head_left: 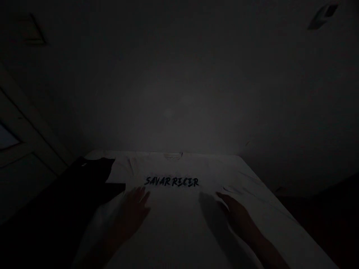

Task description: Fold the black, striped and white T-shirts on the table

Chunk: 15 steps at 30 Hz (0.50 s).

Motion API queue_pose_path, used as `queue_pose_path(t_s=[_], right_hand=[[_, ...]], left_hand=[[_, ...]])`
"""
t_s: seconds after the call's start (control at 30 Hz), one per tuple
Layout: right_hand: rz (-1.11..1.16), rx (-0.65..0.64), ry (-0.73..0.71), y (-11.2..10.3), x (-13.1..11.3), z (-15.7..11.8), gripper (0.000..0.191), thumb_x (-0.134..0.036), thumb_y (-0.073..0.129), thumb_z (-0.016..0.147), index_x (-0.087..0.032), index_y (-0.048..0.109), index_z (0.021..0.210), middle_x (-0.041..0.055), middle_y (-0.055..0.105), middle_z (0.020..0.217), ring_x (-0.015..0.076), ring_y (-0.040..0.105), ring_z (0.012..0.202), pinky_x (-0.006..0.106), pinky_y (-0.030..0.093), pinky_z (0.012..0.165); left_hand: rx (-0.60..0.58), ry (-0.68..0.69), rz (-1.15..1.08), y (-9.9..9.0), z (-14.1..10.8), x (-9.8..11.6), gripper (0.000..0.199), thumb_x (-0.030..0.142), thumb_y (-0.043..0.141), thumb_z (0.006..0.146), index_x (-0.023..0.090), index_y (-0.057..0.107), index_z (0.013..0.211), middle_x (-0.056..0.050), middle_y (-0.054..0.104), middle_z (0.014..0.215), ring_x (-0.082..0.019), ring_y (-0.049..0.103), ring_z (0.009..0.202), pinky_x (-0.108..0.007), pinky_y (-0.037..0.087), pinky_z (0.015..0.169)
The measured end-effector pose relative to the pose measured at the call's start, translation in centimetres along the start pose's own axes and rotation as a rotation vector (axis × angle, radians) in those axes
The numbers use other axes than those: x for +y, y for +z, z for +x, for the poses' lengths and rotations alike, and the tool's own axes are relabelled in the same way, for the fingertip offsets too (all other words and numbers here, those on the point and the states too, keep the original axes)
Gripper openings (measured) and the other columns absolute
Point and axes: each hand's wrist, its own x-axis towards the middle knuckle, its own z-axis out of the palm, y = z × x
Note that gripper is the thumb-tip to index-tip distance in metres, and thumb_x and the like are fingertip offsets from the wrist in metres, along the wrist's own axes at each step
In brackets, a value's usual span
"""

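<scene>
In dim light a white T-shirt [172,216] lies spread out, its collar at the far end and dark lettering [171,182] across the chest. My left hand [131,215] rests flat on or just over the shirt's left side, fingers spread. Near the shirt's right side is my right hand [241,216], fingers stretched out and apart from the thumb, with a shadow beside it. I see nothing held in either hand. Whether the right fingertips touch the fabric I cannot tell.
The shirt lies on a white table [280,220] standing against a plain wall [185,74]. Black cloth [70,201] covers the table's left side. A door [25,157] is at the left, and a small fixture [322,16] sits high on the right.
</scene>
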Motion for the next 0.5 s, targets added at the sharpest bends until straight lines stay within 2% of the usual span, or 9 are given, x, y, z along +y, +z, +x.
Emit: queue_pose_path(t_s=[0.1,0.2,0.33,0.43,0.5], right_hand=[[-0.126,-0.072,-0.152,1.1,-5.0,9.5,0.056,-0.032,0.030,0.098,-0.011,0.055,0.144,0.0134,0.057,0.146,0.0251,0.053,0.135,0.038,0.038,0.115],[-0.197,-0.095,-0.166,2.0,-7.2,16.9,0.053,-0.024,0.032,0.099,-0.010,0.056,0.143,0.0138,0.058,0.145,0.0233,0.052,0.135,0.034,0.036,0.115],[-0.228,-0.044,-0.126,2.6,-7.2,23.9,0.048,-0.020,0.033,0.100,-0.014,0.060,0.139,0.0141,0.061,0.142,0.0245,0.054,0.133,0.035,0.039,0.112],[-0.244,-0.029,-0.088,3.1,-7.1,27.6,0.045,-0.019,0.032,0.101,-0.013,0.065,0.132,0.0160,0.067,0.133,0.0243,0.060,0.125,0.033,0.042,0.106],[-0.248,-0.034,-0.075,3.7,-7.2,29.4,0.043,-0.020,0.034,0.101,-0.013,0.068,0.126,0.0152,0.070,0.126,0.0234,0.064,0.119,0.032,0.043,0.102]], left_hand=[[-0.072,-0.025,-0.042,1.2,8.9,-1.7,0.049,0.037,0.042,0.101,0.023,0.053,0.147,-0.011,0.046,0.157,-0.031,0.039,0.146,-0.053,0.031,0.119],[-0.181,-0.070,-0.065,2.5,15.5,-3.5,0.050,0.035,0.041,0.101,0.020,0.052,0.147,-0.013,0.045,0.158,-0.032,0.037,0.148,-0.051,0.030,0.118],[-0.255,-0.143,-0.066,4.1,20.5,-6.0,0.048,0.031,0.037,0.102,0.019,0.051,0.147,-0.012,0.046,0.157,-0.030,0.037,0.147,-0.048,0.031,0.118],[-0.238,-0.232,-0.074,4.8,23.0,-7.9,0.048,0.024,0.031,0.103,0.015,0.054,0.143,-0.016,0.053,0.151,-0.027,0.047,0.140,-0.042,0.033,0.116],[-0.233,-0.296,-0.074,5.1,24.5,-9.2,0.047,0.023,0.029,0.103,0.013,0.059,0.137,-0.018,0.061,0.140,-0.027,0.056,0.130,-0.041,0.039,0.111]])
